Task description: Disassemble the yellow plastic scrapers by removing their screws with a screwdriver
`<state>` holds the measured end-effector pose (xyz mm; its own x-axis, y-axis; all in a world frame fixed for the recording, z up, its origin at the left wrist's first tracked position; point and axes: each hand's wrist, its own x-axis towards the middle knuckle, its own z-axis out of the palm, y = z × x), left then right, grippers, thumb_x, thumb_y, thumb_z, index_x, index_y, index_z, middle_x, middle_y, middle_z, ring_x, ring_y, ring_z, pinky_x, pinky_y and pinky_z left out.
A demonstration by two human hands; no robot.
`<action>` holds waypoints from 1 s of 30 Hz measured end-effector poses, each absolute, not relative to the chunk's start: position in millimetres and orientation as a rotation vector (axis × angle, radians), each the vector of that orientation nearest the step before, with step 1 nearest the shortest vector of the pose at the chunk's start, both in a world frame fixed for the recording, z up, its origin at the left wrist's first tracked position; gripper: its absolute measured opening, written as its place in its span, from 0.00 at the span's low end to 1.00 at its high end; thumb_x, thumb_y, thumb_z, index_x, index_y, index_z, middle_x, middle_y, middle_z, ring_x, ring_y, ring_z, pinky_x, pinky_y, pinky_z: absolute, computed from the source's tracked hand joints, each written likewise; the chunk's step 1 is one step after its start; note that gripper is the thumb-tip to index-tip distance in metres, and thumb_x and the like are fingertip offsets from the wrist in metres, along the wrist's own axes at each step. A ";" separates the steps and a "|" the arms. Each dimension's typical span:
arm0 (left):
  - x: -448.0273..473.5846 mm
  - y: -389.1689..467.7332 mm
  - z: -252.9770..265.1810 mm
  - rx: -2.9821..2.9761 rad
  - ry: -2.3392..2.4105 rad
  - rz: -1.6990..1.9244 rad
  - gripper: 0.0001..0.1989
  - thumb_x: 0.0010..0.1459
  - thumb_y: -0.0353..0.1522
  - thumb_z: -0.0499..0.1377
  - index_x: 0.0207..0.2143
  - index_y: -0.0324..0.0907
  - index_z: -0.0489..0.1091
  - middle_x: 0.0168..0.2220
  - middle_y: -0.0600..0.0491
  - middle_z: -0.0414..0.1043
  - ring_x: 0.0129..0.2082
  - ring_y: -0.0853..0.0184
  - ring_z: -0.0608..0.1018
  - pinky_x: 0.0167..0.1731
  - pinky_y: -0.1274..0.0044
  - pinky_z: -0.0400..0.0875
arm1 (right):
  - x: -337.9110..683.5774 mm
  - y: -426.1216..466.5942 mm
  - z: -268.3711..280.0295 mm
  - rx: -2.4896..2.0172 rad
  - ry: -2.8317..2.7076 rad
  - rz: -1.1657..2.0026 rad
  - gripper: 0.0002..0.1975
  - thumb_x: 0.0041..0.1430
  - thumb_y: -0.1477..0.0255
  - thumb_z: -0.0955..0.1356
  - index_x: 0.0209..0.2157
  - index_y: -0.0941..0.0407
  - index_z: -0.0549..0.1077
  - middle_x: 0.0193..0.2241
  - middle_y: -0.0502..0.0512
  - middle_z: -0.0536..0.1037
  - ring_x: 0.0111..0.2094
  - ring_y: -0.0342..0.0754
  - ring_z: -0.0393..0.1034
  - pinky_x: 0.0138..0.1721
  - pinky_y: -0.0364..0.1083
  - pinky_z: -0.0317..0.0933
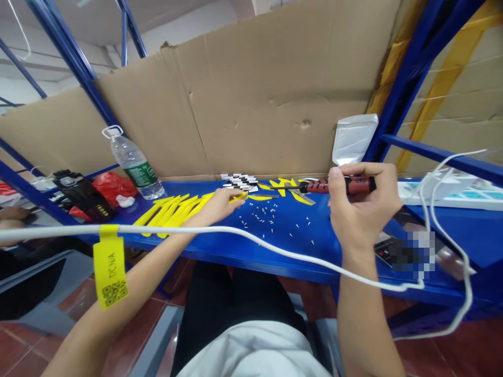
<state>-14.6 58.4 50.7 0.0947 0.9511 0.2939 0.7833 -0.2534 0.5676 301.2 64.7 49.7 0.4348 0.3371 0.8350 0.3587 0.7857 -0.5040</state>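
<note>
My right hand (pixel 359 209) is wrapped round the red and black handle of a screwdriver (pixel 318 187), raised above the blue table. Its dark shaft points left, level over some yellow pieces. My left hand (pixel 220 205) is closed, its fingertips pinching a yellow plastic piece (pixel 240 197) near the table. Under and left of that wrist lies a row of long yellow handles (pixel 168 212). Several small screws (pixel 271 222) are scattered between my hands. Behind them lie yellow pieces with grey blades (pixel 301 195) and a stack of black-and-white pieces (pixel 240 181).
A white cable (pixel 251 243) with a yellow tag (pixel 110 269) crosses in front of my forearms. On the left stand a water bottle (pixel 137 165), a black container (pixel 84 196) and a red bag (pixel 116 189). Cardboard (pixel 275 94) walls the back. A white power strip (pixel 463 193) lies right.
</note>
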 end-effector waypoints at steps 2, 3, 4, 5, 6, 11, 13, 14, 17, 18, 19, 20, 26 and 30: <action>-11.7 54.3 41.4 2.256 1.739 0.850 0.05 0.69 0.32 0.70 0.44 0.48 0.88 0.48 0.46 0.90 0.51 0.50 0.89 0.54 0.66 0.82 | 301.6 64.7 49.8 -0.712 -1.152 -0.027 0.16 0.72 0.54 0.75 0.41 0.52 0.75 0.38 0.53 0.82 0.35 0.50 0.77 0.37 0.51 0.73; -10.8 52.8 36.6 2.302 1.737 0.822 0.07 0.70 0.32 0.69 0.47 0.48 0.88 0.52 0.45 0.90 0.56 0.49 0.88 0.61 0.64 0.80 | 301.9 64.7 49.9 -0.714 -1.152 -0.029 0.16 0.72 0.54 0.75 0.40 0.52 0.76 0.38 0.53 0.82 0.35 0.49 0.77 0.37 0.51 0.73; -10.4 51.8 32.1 2.331 1.737 0.798 0.09 0.72 0.32 0.67 0.49 0.48 0.88 0.55 0.44 0.89 0.60 0.49 0.87 0.65 0.63 0.77 | 302.2 64.7 50.0 -0.716 -1.153 -0.026 0.16 0.72 0.54 0.75 0.40 0.52 0.76 0.39 0.52 0.82 0.34 0.49 0.76 0.37 0.51 0.73; -10.4 51.2 28.2 2.348 1.739 0.777 0.10 0.74 0.32 0.65 0.51 0.48 0.88 0.57 0.43 0.88 0.62 0.49 0.86 0.68 0.62 0.75 | 302.3 64.6 50.1 -0.715 -1.155 -0.023 0.16 0.72 0.55 0.75 0.40 0.52 0.76 0.39 0.52 0.82 0.34 0.49 0.77 0.37 0.51 0.73; -10.7 50.9 24.9 2.359 1.740 0.760 0.12 0.75 0.32 0.63 0.52 0.48 0.87 0.59 0.42 0.87 0.64 0.49 0.85 0.71 0.61 0.74 | 302.5 64.6 50.3 -0.710 -1.156 -0.020 0.15 0.72 0.55 0.75 0.40 0.52 0.76 0.39 0.52 0.81 0.35 0.49 0.77 0.38 0.51 0.73; -14.9 51.6 20.0 2.396 1.677 0.785 0.14 0.75 0.31 0.63 0.56 0.46 0.86 0.64 0.40 0.85 0.66 0.48 0.83 0.74 0.57 0.70 | 302.8 64.7 50.1 -0.689 -1.169 -0.020 0.14 0.73 0.56 0.76 0.40 0.52 0.76 0.38 0.52 0.81 0.35 0.49 0.78 0.38 0.51 0.73; -15.4 50.1 22.7 2.378 1.661 0.849 0.14 0.74 0.32 0.66 0.58 0.47 0.85 0.65 0.41 0.84 0.67 0.47 0.83 0.74 0.56 0.70 | 303.1 64.9 49.7 -0.702 -1.172 -0.019 0.14 0.73 0.56 0.75 0.40 0.51 0.76 0.38 0.51 0.81 0.34 0.48 0.77 0.37 0.51 0.73; -15.3 48.8 24.9 2.356 1.664 0.881 0.15 0.73 0.32 0.67 0.58 0.47 0.85 0.65 0.42 0.84 0.67 0.47 0.82 0.74 0.57 0.70 | 303.2 65.1 49.5 -0.707 -1.173 -0.020 0.14 0.73 0.56 0.75 0.41 0.51 0.76 0.38 0.51 0.81 0.34 0.49 0.76 0.38 0.51 0.74; -14.6 42.9 32.2 2.249 1.716 0.983 0.11 0.72 0.33 0.67 0.55 0.47 0.83 0.60 0.43 0.87 0.63 0.49 0.84 0.68 0.60 0.75 | 303.3 66.1 49.3 -0.698 -1.166 -0.034 0.14 0.73 0.56 0.76 0.40 0.51 0.76 0.38 0.52 0.81 0.35 0.49 0.77 0.39 0.51 0.74; -14.7 40.5 34.4 2.189 1.731 1.031 0.09 0.73 0.34 0.67 0.53 0.46 0.81 0.55 0.44 0.88 0.58 0.51 0.86 0.62 0.63 0.79 | 303.1 66.6 49.4 -0.692 -1.159 -0.032 0.14 0.73 0.57 0.76 0.40 0.50 0.75 0.38 0.52 0.80 0.35 0.50 0.77 0.39 0.52 0.75; -15.1 38.1 36.0 2.108 1.730 1.088 0.07 0.73 0.36 0.67 0.50 0.46 0.79 0.49 0.45 0.88 0.50 0.54 0.87 0.54 0.67 0.81 | 302.9 67.2 49.5 -0.680 -1.146 -0.026 0.14 0.72 0.57 0.76 0.40 0.50 0.75 0.38 0.52 0.80 0.35 0.50 0.78 0.39 0.52 0.75; -15.8 35.7 37.0 2.008 1.706 1.148 0.07 0.74 0.38 0.67 0.49 0.46 0.76 0.44 0.47 0.87 0.41 0.58 0.87 0.45 0.71 0.81 | 302.6 67.7 49.7 -0.663 -1.128 -0.017 0.14 0.72 0.57 0.77 0.40 0.50 0.75 0.38 0.52 0.80 0.36 0.51 0.79 0.40 0.53 0.76; -19.7 23.3 32.6 1.515 1.423 1.340 0.22 0.69 0.48 0.71 0.48 0.47 0.65 0.34 0.56 0.82 0.22 0.70 0.77 0.26 0.78 0.71 | 301.3 68.6 50.4 -0.614 -1.099 0.010 0.12 0.69 0.61 0.78 0.39 0.51 0.75 0.38 0.54 0.81 0.40 0.54 0.82 0.38 0.52 0.74; -36.0 14.5 37.6 1.484 1.414 1.454 0.25 0.66 0.49 0.73 0.49 0.46 0.67 0.34 0.55 0.83 0.22 0.69 0.80 0.27 0.77 0.74 | 302.9 70.5 48.5 -0.618 -1.112 -0.020 0.11 0.68 0.62 0.77 0.39 0.52 0.75 0.38 0.54 0.81 0.40 0.53 0.82 0.40 0.52 0.76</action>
